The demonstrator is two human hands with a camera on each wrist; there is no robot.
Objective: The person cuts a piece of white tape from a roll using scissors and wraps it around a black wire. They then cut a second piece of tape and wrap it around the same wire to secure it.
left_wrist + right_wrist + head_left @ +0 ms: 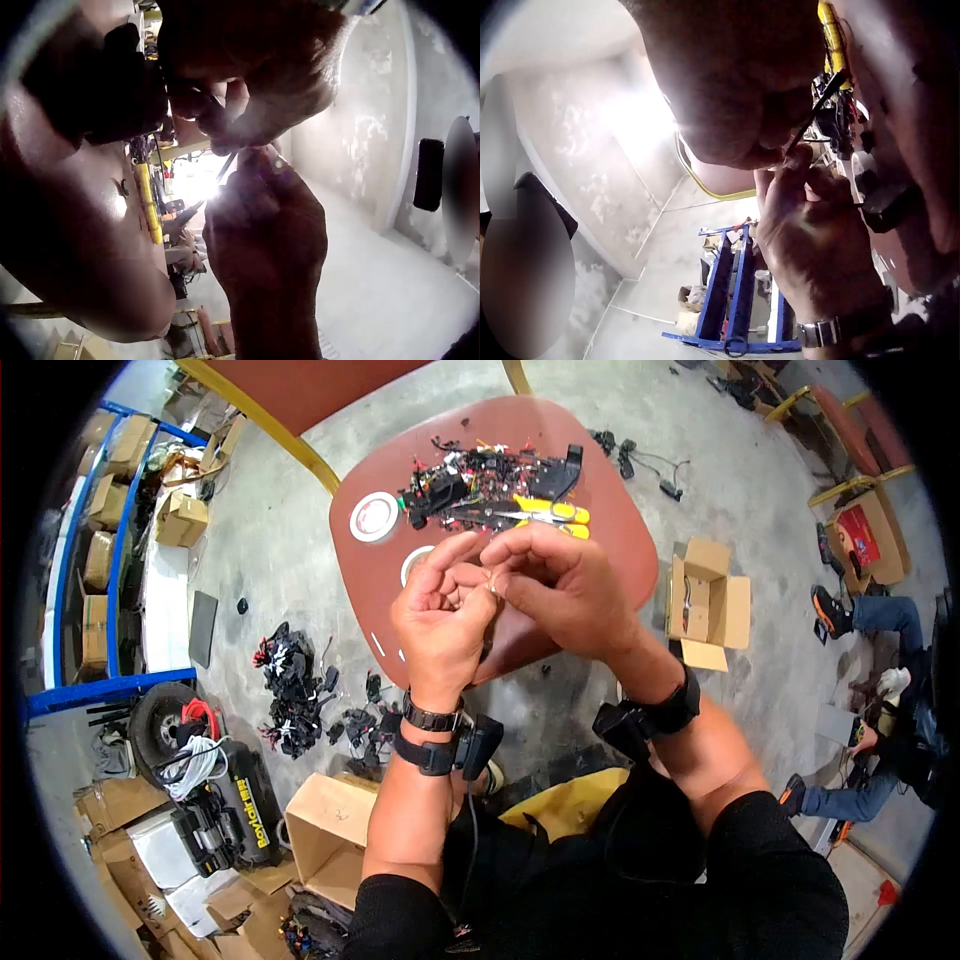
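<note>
My left hand (445, 615) and right hand (560, 590) meet fingertip to fingertip over the near part of a brown-red seat (620, 555). Between them they pinch a thin dark wire-like piece (815, 112), which slants out past the fingertips in the right wrist view. Fingers hide most of it, and I cannot tell its exact kind. Just beyond the hands lies a heap of small black and red electronic parts (470, 470). A yellow-handled cutting tool (553, 511) rests at the heap's near edge.
A white tape roll (374, 497) lies left on the seat; another (408, 565) is partly behind my left hand. Black parts (290, 690) are piled on the floor at left. An open cardboard box (735, 610) stands right. Another person's leg (890, 615) shows at far right.
</note>
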